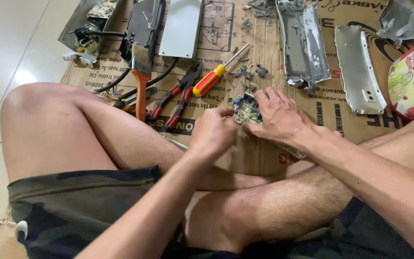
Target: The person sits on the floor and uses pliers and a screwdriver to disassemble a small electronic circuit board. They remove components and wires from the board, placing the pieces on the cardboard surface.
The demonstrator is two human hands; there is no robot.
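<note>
A small circuit board (246, 109) with blue and dark components sits between both hands, above my crossed legs. My right hand (279, 117) grips the board from the right, fingers over its top edge and thumb under it. My left hand (212, 132) is curled in a fist at the board's left edge; I cannot make out whether its fingers pinch a part of the board. Just beyond the hands lie a red and yellow screwdriver (212, 78) and red-handled pliers (176, 98).
Flattened cardboard (264, 52) covers the tiled floor. On it lie a paintbrush with an orange handle (141, 79), black cables, grey metal casings (305, 41), a curved metal plate (360, 67), scattered debris and a red-rimmed container (410, 79) at the right.
</note>
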